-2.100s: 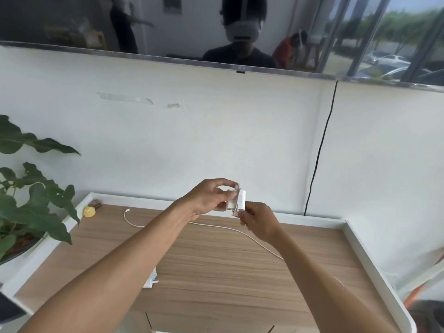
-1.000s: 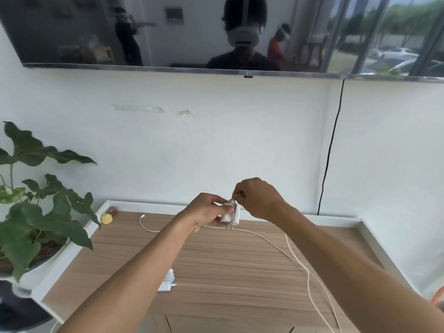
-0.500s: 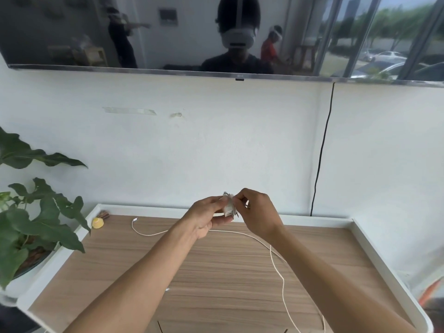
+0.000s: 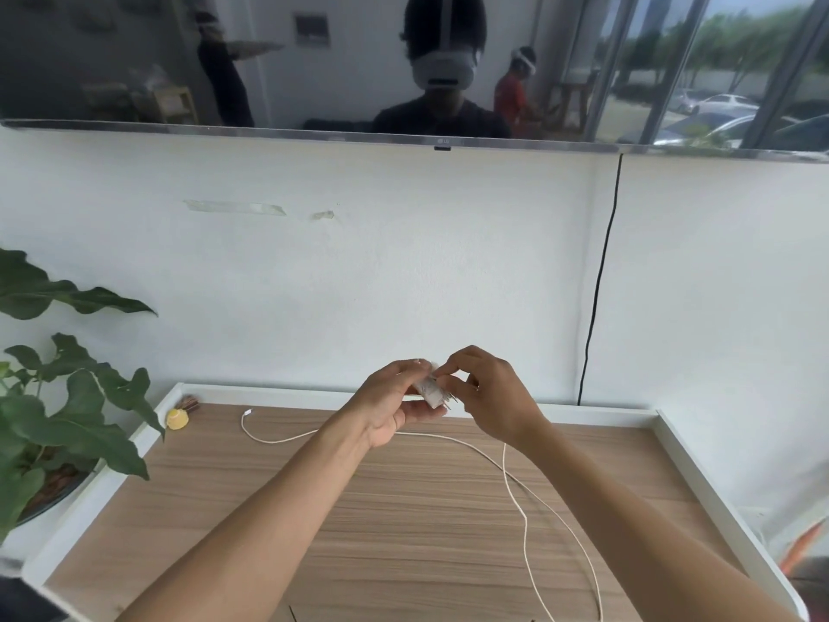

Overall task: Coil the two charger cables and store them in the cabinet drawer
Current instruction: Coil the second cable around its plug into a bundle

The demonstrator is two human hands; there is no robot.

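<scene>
My left hand [image 4: 394,401] grips a small white charger plug [image 4: 431,389] above the back of the wooden cabinet top [image 4: 403,523]. My right hand [image 4: 486,395] pinches the thin white cable at the plug's right side. That white cable [image 4: 522,509] trails from the hands down over the wood in long loose loops toward the front right. Its free end with a small connector [image 4: 248,413] lies at the back left. No drawer is in view.
A raised white rim [image 4: 700,478] borders the cabinet top. A potted plant [image 4: 54,410] stands at the left. A small yellow object [image 4: 177,418] sits in the back left corner. A black cord [image 4: 599,280] runs down the wall from the mounted TV [image 4: 403,65].
My right hand went over the plug and came back down beside it, winding the cable. The cable slack shifted into loops at the front right. The second white charger left the view.
</scene>
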